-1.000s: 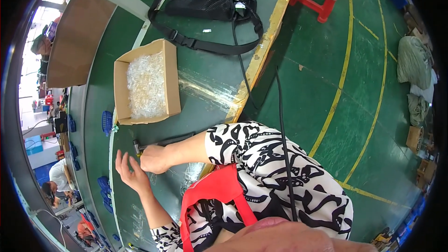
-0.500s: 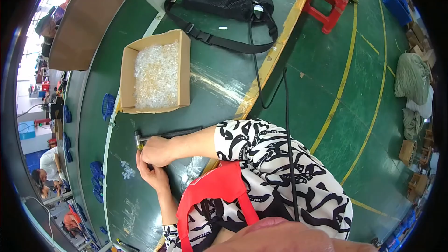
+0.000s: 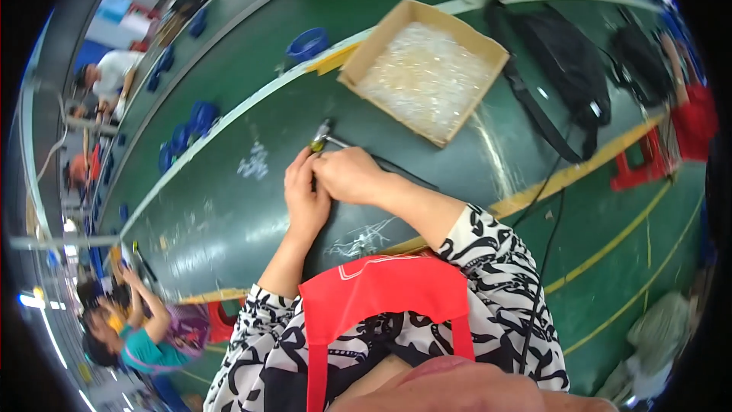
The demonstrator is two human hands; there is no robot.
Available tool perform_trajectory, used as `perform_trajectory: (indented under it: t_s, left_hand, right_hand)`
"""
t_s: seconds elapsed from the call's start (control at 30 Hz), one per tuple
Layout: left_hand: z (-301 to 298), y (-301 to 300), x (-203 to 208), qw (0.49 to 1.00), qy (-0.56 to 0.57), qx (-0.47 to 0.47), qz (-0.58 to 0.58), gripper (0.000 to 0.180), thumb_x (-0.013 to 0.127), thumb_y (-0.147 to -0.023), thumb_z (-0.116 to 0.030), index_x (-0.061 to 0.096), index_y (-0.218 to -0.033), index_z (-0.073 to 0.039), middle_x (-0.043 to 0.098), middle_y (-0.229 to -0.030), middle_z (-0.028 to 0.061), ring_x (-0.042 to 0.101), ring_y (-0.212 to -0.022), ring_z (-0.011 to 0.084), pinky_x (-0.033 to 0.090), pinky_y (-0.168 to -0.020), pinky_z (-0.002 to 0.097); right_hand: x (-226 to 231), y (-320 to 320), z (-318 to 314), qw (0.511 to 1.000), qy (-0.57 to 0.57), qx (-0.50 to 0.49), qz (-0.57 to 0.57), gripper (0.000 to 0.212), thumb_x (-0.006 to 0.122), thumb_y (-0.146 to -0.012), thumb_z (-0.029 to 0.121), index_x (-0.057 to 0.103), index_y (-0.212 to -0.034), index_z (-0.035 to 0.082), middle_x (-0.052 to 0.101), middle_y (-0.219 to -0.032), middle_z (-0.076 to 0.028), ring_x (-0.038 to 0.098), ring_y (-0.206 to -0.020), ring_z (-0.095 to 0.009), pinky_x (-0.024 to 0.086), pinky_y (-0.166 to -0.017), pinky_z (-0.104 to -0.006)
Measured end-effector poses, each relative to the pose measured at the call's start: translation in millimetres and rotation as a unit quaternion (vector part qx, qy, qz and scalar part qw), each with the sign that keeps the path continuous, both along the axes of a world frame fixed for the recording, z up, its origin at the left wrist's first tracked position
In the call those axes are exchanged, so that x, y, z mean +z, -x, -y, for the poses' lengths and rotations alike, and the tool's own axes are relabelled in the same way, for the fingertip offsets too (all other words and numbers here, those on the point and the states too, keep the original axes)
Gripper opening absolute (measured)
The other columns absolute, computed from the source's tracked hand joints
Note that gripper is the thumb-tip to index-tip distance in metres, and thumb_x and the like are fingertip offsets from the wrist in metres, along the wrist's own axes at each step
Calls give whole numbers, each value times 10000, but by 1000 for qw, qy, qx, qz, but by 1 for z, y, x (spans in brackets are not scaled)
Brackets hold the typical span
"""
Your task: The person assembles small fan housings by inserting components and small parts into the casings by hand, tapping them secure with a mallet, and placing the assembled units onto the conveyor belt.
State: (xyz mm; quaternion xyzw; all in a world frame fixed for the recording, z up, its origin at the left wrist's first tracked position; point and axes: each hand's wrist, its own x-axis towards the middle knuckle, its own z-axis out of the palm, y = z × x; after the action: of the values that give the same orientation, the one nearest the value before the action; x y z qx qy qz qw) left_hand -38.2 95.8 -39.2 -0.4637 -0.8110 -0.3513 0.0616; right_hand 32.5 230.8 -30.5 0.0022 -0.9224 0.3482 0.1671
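Observation:
My left hand (image 3: pixel 305 191) and my right hand (image 3: pixel 347 174) are together over the dark green tabletop, fingers closed and touching. Whatever they pinch between them is hidden. Just beyond the fingertips lies a hammer (image 3: pixel 323 134) with a metal and yellowish head. Its shaft runs behind my right hand to a black grip (image 3: pixel 404 173). Left of my hands is a small heap of clear pieces (image 3: pixel 254 162). Farther right stands an open cardboard box (image 3: pixel 476 103) filled with many small clear plastic pieces (image 3: pixel 427 72).
Clear stringy scraps (image 3: pixel 362 240) lie near the table's front edge. A black bag (image 3: pixel 560 53) with a strap rests at the right. Blue baskets (image 3: pixel 307 44) stand behind the pale rail. A co-worker in teal (image 3: pixel 156 343) sits at the left, and a red stool (image 3: pixel 640 164) is at the right.
The view has swung to the left, bringing the seated co-worker into sight. My hands are still together beside the hammer head, and the box still stands beyond them.

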Motion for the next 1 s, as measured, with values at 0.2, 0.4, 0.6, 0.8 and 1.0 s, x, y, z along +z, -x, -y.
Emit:
perform_trajectory:
  t_s: [0.2,0.4,0.6,0.8,1.0]
  left_hand:
    - [11,4,-2,1000,-8,26,-7,382,588,-772,17,606,-1153,-14,570,-1269,193,537,-1148,364,407,-982,434]
    - [12,5,-5,999,-35,19,-23,405,577,-748,38,602,-1148,-23,572,-1250,189,540,-1126,380,427,-947,449]
    - [16,9,0,994,-88,18,66,381,543,-768,85,610,-1131,-8,611,-1196,179,583,-1086,351,459,-930,415]
    - [16,26,0,941,-171,48,287,249,575,-871,45,645,-1106,1,657,-1025,106,623,-854,145,503,-743,256]
    - [9,60,5,923,-194,78,322,219,593,-888,6,651,-1099,-3,638,-904,36,578,-766,77,487,-694,230]
  right_hand:
    - [3,5,9,1000,-14,10,0,141,530,-836,121,629,-822,22,674,-842,-158,667,-751,-338,535,-649,-447]
    - [-1,5,8,999,-32,5,-24,132,538,-862,152,608,-823,48,655,-802,-139,659,-710,-341,531,-622,-455]
    - [-3,0,17,999,-11,1,-52,52,608,-851,98,615,-862,48,615,-753,-131,619,-663,-358,494,-568,-442]
    - [0,4,17,997,7,-11,-75,70,625,-832,96,593,-791,48,609,-715,-131,623,-615,-353,498,-537,-445]
    - [1,6,18,999,10,13,-50,64,638,-836,81,645,-884,40,619,-726,-124,630,-644,-334,497,-556,-420]
